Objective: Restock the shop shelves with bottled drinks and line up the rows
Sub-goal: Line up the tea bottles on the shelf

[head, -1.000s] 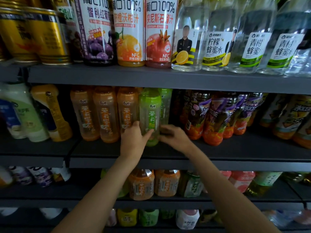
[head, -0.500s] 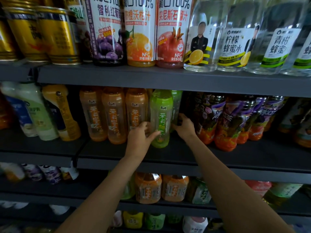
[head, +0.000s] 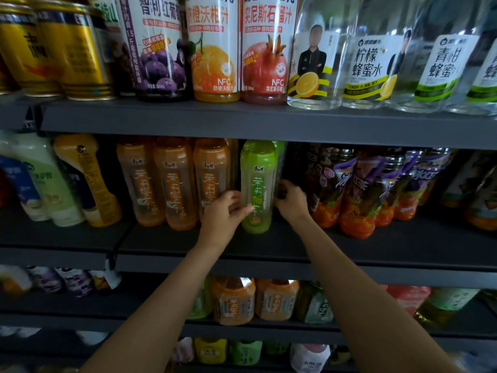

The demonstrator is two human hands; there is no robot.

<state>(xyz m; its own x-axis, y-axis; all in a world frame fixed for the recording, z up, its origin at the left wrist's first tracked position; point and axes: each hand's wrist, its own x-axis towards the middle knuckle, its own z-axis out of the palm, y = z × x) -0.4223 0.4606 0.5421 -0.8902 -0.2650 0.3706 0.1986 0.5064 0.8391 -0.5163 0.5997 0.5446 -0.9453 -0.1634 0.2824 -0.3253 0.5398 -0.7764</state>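
The green bottle (head: pixel 257 184) is grasped by the left hand (head: pixel 224 216) near the shelf's (head: pixel 269 246) front edge. The right hand (head: pixel 291 201) is curled behind it; its grasp cannot be told. Next, gentle straightening is needed.

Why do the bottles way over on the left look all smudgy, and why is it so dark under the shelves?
Head view: the white bottles at the left edge are motion-blurred; the green bottle mid-frame stays sharp; each shelf shades the row below; wide-angle bends edges.
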